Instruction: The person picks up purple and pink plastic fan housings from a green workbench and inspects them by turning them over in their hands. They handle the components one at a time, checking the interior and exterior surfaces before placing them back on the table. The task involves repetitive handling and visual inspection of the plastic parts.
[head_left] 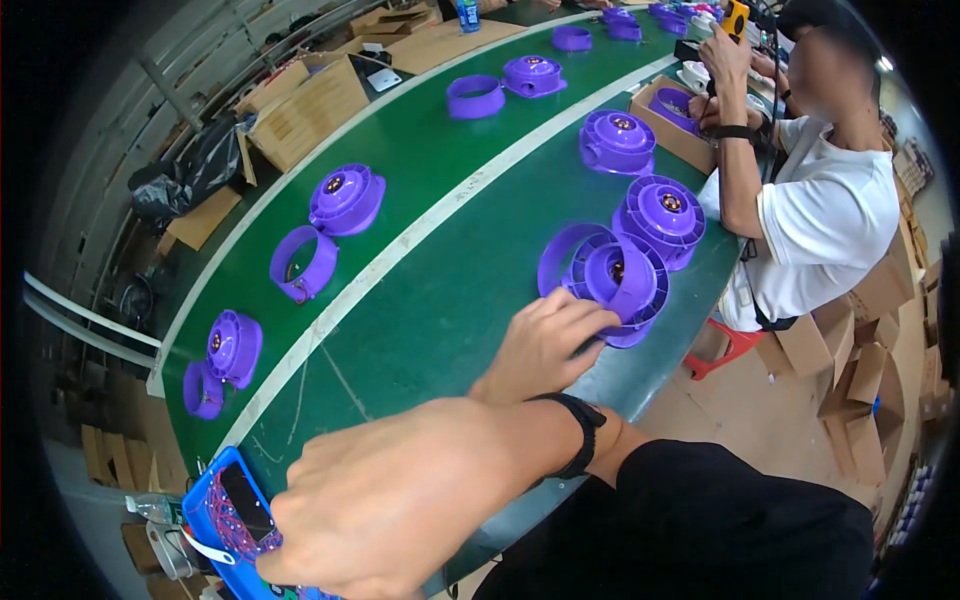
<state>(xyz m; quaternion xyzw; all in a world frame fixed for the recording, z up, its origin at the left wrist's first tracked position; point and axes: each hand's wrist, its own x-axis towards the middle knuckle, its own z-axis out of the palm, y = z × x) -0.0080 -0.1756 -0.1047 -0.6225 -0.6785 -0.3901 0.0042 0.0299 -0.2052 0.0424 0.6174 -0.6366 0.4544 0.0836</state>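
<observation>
My left hand (pixel 548 340) has its fingers curled at the near edge of a purple plastic ring (pixel 572 250). The ring leans across a round purple fan housing (pixel 650 312) with a copper-coloured centre. Another purple housing (pixel 668 215) stands just behind. My right hand (pixel 385 490), large in the foreground, reaches left over a blue tray (pixel 200 520). Its fingers bend down out of sight behind the back of the hand. Thin red and blue wires (pixel 228 520) lie in the tray beside a dark phone-like rectangle (pixel 247 500).
More purple housings (pixel 345 198) and rings (pixel 303 262) stand along the green table (pixel 400 330), beyond a white strip (pixel 410 235). At right a person in white (pixel 825 190) works by a cardboard box (pixel 685 145). A red stool (pixel 725 350) and open cartons (pixel 860 410) are on the floor.
</observation>
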